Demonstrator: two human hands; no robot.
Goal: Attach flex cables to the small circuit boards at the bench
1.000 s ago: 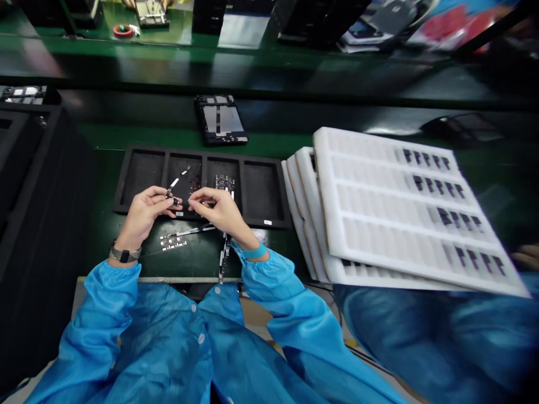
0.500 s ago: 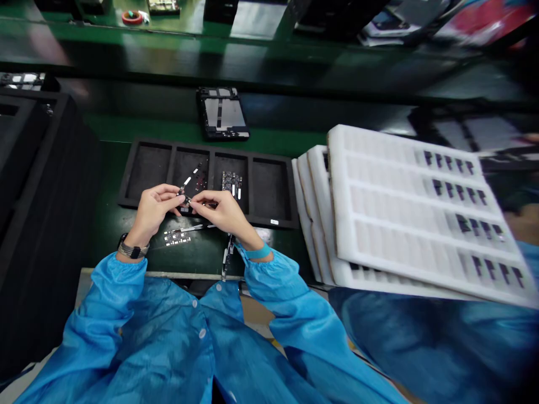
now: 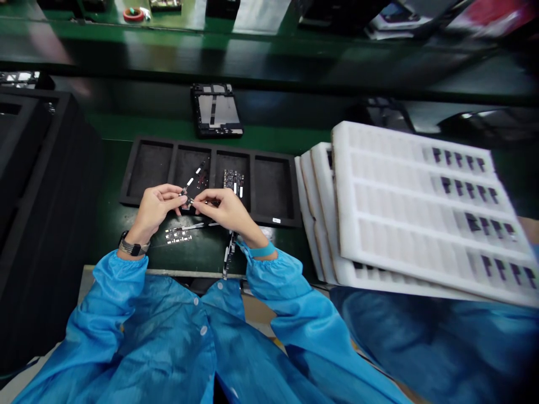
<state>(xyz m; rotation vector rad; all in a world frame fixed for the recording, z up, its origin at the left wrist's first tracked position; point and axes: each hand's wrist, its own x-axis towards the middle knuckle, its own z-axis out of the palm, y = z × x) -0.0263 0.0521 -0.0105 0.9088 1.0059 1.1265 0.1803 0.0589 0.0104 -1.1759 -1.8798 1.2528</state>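
Observation:
My left hand [image 3: 154,210] and my right hand [image 3: 225,212] meet over the front edge of a black four-compartment foam tray [image 3: 145,168]. Both pinch a small black flex part with white tabs [image 3: 189,193] between their fingertips. The tray's second compartment holds a few small dark parts [image 3: 202,178] and the third holds a small circuit piece [image 3: 233,180]. On the green mat just below my hands lie a small strip of components [image 3: 176,235] and a thin flex strip [image 3: 197,226]. Another long flex strip [image 3: 228,255] runs toward the bench edge.
A stack of white foam trays [image 3: 379,224] with rows of small black parts sits at the right, over a blue sleeve of a neighbouring person [image 3: 442,342]. A disassembled device frame [image 3: 215,111] lies on the belt behind. Black bins [image 3: 37,196] stand at the left.
My hands have drawn closer together on the small part. The view has shifted slightly, and blurred dark items on the belt at far right have moved.

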